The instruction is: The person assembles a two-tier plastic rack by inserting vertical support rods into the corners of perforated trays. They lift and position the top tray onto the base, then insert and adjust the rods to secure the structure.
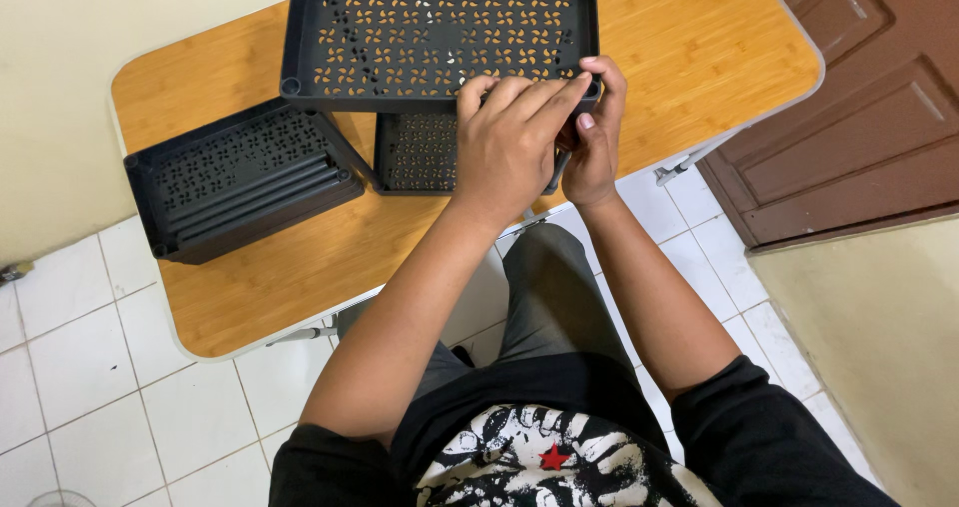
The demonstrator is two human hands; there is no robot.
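Observation:
A dark perforated plastic tray (400, 37) stands raised over a second tray (415, 152) on the wooden table (699, 47). Both hands meet at the upper tray's near right corner. My left hand (509, 142) lies across that corner, fingers curled over its edge. My right hand (596, 132) pinches the same corner from the right, thumb on the rim. A thin dark post below the corner is mostly hidden by the hands.
A stack of similar black trays (240, 177) lies at the table's left. A brown door (859, 97) is at the right, a cream wall at the left, and white floor tiles (90, 367) lie below the table's edge.

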